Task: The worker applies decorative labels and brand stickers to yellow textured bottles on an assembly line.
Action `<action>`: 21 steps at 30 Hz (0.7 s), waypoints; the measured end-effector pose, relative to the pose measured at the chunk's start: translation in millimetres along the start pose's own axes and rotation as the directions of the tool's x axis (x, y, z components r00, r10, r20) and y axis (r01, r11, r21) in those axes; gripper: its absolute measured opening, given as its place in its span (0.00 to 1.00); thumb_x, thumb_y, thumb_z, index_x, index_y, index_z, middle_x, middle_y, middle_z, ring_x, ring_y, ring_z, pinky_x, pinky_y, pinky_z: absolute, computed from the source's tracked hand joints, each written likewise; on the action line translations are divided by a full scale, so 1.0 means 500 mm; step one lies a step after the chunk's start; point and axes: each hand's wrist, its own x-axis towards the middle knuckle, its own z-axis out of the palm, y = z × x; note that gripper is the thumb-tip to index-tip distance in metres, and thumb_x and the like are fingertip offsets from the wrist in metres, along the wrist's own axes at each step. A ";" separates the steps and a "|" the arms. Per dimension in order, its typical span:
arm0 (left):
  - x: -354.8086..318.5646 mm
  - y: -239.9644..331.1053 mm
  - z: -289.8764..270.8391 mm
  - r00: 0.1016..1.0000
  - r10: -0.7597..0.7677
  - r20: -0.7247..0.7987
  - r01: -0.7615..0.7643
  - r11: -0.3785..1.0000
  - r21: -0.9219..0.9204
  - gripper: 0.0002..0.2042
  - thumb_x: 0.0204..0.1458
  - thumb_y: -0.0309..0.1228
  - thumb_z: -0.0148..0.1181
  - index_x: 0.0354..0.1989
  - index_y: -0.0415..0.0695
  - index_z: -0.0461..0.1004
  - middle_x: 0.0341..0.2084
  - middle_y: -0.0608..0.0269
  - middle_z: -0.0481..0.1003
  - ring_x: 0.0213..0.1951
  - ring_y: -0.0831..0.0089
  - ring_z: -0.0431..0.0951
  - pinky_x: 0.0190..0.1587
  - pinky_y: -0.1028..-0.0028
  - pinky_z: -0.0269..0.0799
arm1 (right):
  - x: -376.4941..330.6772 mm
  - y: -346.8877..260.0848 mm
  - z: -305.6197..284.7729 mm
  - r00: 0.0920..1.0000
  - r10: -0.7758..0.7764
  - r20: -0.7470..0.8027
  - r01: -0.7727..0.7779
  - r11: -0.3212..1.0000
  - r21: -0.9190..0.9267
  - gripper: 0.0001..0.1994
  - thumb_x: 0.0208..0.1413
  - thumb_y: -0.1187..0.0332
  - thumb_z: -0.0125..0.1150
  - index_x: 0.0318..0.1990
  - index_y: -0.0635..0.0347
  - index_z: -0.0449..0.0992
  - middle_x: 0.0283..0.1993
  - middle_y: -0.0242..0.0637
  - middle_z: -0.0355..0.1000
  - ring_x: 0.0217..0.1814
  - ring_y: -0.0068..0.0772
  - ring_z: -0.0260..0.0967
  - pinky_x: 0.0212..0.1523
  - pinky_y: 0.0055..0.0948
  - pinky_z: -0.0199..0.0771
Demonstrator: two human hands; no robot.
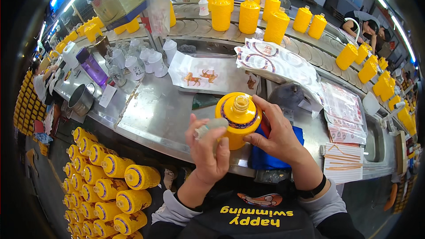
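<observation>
A yellow ceramic bottle (239, 117) with a blue patterned band round its shoulder and an open neck is held upright in front of me. My right hand (276, 135) wraps its right side, the thumb at the lower front. My left hand (208, 150) pinches a small pale translucent piece (211, 126) and presses it against the bottle's left shoulder. A blue cloth (270, 157) lies under my right hand on the steel table (159, 115).
Stacked yellow bottles (110, 181) lie at lower left. More yellow bottles (248, 15) stand along the curved conveyor behind. Decal sheets (203, 75), white small bottles (146, 59), a purple bottle (91, 67), a steel cup (81, 99) and a sink (374, 139) surround the work spot. Another person (367, 28) sits far right.
</observation>
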 end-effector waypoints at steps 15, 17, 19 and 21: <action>0.019 -0.005 0.032 0.948 -0.316 0.020 0.275 0.792 -0.545 0.17 0.57 0.27 0.57 0.52 0.38 0.62 0.49 0.53 0.64 0.55 0.65 0.64 0.64 0.64 0.53 | 0.000 -0.012 -0.019 0.989 0.142 0.031 -0.145 0.950 0.276 0.26 0.55 0.59 0.65 0.56 0.64 0.65 0.45 0.42 0.67 0.42 0.33 0.68 0.45 0.29 0.70; 0.015 -0.007 0.034 0.950 -0.308 0.039 0.289 0.832 -0.473 0.19 0.56 0.27 0.59 0.52 0.37 0.60 0.48 0.54 0.63 0.53 0.66 0.64 0.62 0.66 0.55 | 0.003 -0.010 -0.018 0.988 0.157 0.004 -0.152 0.952 0.265 0.24 0.55 0.61 0.65 0.54 0.64 0.66 0.44 0.43 0.68 0.41 0.35 0.69 0.44 0.30 0.70; 0.016 -0.006 0.035 0.951 -0.303 0.057 0.301 0.868 -0.394 0.20 0.55 0.28 0.60 0.53 0.37 0.59 0.48 0.56 0.61 0.51 0.68 0.64 0.60 0.68 0.56 | 0.004 -0.008 -0.009 0.990 0.138 -0.027 -0.127 0.959 0.255 0.23 0.55 0.62 0.65 0.53 0.64 0.67 0.43 0.43 0.68 0.41 0.36 0.69 0.44 0.30 0.70; 0.024 0.000 0.038 0.949 -0.312 0.052 0.307 0.865 -0.396 0.22 0.54 0.29 0.62 0.52 0.37 0.59 0.46 0.56 0.61 0.50 0.68 0.64 0.59 0.68 0.57 | 0.004 -0.006 -0.002 0.991 0.119 -0.057 -0.101 0.965 0.243 0.22 0.55 0.63 0.65 0.52 0.64 0.67 0.43 0.44 0.68 0.42 0.36 0.70 0.44 0.31 0.71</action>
